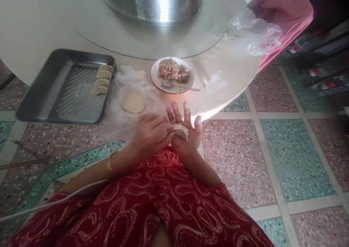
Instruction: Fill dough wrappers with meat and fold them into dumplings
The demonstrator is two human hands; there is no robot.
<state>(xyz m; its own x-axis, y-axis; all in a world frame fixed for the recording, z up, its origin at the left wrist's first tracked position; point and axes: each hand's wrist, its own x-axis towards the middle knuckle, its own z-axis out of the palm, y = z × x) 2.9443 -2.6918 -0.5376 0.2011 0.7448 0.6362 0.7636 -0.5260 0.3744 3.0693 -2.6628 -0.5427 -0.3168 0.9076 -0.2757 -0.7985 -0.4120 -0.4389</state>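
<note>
Right hand (pixel 188 132): open, palm up, fingers spread; it cradles the dumpling (pixel 181 131).
Left hand (pixel 151 132): fingers curled, pinching the dumpling's left edge.
Dumpling: lies across the right palm, long axis left-right, partly hidden by left fingertips.
Wrappers (pixel 134 101): beyond, on plastic.
Filling plate (pixel 172 74): farther.
Tray (pixel 65 87): far left, holds folded dumplings.

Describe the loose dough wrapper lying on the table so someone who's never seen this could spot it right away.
Start at the round white table and find the grey metal tray on its near edge. Just right of the tray lies crinkled clear plastic, and the dough wrapper lies flat on it. Unlike the folded dumplings in the tray, it is an open, unfilled pale disc.
</note>
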